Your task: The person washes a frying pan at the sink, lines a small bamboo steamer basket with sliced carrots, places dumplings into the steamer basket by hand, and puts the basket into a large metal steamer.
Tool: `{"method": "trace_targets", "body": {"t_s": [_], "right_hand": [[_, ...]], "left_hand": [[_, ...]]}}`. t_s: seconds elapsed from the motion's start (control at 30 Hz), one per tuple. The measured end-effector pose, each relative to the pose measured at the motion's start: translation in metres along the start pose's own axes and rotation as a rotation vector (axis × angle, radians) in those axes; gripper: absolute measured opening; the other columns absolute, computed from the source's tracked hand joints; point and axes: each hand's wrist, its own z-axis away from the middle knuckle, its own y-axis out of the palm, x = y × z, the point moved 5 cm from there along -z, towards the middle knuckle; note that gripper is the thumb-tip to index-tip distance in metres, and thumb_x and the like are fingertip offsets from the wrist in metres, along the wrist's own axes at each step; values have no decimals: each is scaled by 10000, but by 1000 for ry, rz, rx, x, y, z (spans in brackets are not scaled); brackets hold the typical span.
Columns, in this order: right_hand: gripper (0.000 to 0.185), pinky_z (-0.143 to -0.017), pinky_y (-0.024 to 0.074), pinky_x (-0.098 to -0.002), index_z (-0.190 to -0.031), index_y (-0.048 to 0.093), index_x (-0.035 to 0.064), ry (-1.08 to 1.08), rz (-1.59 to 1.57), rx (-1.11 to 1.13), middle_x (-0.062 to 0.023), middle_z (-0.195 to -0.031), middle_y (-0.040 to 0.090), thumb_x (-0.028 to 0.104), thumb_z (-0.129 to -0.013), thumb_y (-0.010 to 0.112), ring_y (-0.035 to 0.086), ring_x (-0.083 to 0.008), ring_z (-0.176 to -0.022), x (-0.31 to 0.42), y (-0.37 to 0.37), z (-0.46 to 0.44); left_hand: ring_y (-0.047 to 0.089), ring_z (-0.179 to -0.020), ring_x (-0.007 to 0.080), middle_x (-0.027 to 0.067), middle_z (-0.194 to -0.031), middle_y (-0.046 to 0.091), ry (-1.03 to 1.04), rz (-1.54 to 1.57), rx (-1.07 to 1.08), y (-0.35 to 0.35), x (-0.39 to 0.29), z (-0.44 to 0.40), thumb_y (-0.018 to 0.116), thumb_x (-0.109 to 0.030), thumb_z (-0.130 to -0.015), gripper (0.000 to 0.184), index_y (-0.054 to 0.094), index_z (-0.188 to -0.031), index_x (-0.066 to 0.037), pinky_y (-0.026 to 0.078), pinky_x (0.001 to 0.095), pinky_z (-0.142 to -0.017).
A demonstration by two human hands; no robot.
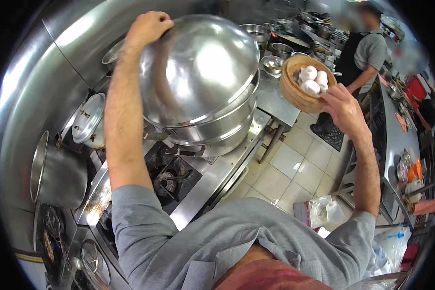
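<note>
My left hand [152,27] is closed at the upper left edge of a large domed metal lid [198,67]. Its grip point is partly hidden. The lid leans over a big steamer pot [208,133] on the stove, its dome facing me. Out to the right, my right hand [344,108] grips the rim of a round bamboo steamer basket [295,94]. Several white buns [310,87] sit inside the basket, which is tilted toward me and held in the air beside the pot.
A bare gas burner [166,183] lies in front of the pot. At left stand a deep pot [65,169] and a lidded pot [89,121]. Bowls [272,64] and a wok [292,42] are behind. Another person [365,53] stands at the right, near a long counter [396,140].
</note>
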Motion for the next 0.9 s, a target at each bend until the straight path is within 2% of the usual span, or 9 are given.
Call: {"method": "trace_targets", "body": {"t_s": [0.03,0.17,0.33,0.37,0.43,0.53,0.63,0.83,0.9], "right_hand": [[292,-712,475,-362,-872,566,40,-13,-13,-2,-67,-832,509,17,-602,675,511,-260,-874,-7,5,-10],[284,-710,475,-361,-881,573,37,-105,-54,-46,-69,-836,510,23,-614,669,515,-264,-877,-18,24,-58],[279,-750,451,-363,-939,590,14,-203,-131,-28,-84,-870,533,47,-667,643,510,-264,-882,-13,57,-115],[278,-752,452,-366,-940,591,14,-247,-154,-39,-85,-871,533,47,-668,638,511,-265,-883,-11,64,-125],[280,-755,452,-371,-934,593,11,-299,-175,-77,-91,-864,534,40,-657,631,516,-274,-890,-8,77,-145],[276,-759,457,-376,-919,598,6,-304,-192,-56,-107,-843,534,53,-649,636,524,-293,-901,-7,99,-175],[264,-762,460,-384,-909,605,15,-355,-236,-57,-107,-844,537,77,-655,641,526,-296,-901,-4,122,-200],[189,-734,480,-389,-872,608,26,-443,-209,-50,-91,-858,573,87,-693,614,551,-296,-894,16,178,-241],[209,-774,486,-411,-891,620,25,-392,-171,157,-153,-897,614,135,-713,623,593,-323,-874,22,205,-254]], "left_hand": [[629,-795,245,99,-848,668,27,32,-69,-17,9,8,574,-324,-766,309,658,-961,-100,467,330,-778],[612,-820,174,85,-914,664,-137,203,-251,-65,59,43,605,-300,-776,330,649,-1023,-86,453,273,-782],[576,-845,116,50,-925,653,-273,312,-362,-93,91,80,601,-308,-804,349,643,-1055,-68,444,252,-776],[576,-845,116,50,-925,653,-280,302,-368,-93,98,84,601,-308,-804,349,643,-1055,-68,444,252,-776],[550,-976,123,25,-1029,626,-375,405,-372,-95,107,92,580,-282,-842,332,631,-1083,-60,429,268,-819],[541,-996,125,20,-1043,619,-419,433,-395,-99,115,99,579,-288,-844,323,634,-1080,-74,431,292,-828],[572,-881,101,17,-952,642,-401,482,-450,-100,113,103,612,-290,-815,322,649,-1063,-87,453,251,-752],[573,-887,118,27,-974,634,-401,502,-466,-96,105,102,614,-289,-810,343,640,-1075,-73,453,249,-759],[573,-897,126,35,-979,634,-402,424,-465,-97,98,101,614,-301,-804,357,637,-1083,-78,458,255,-755]]}}
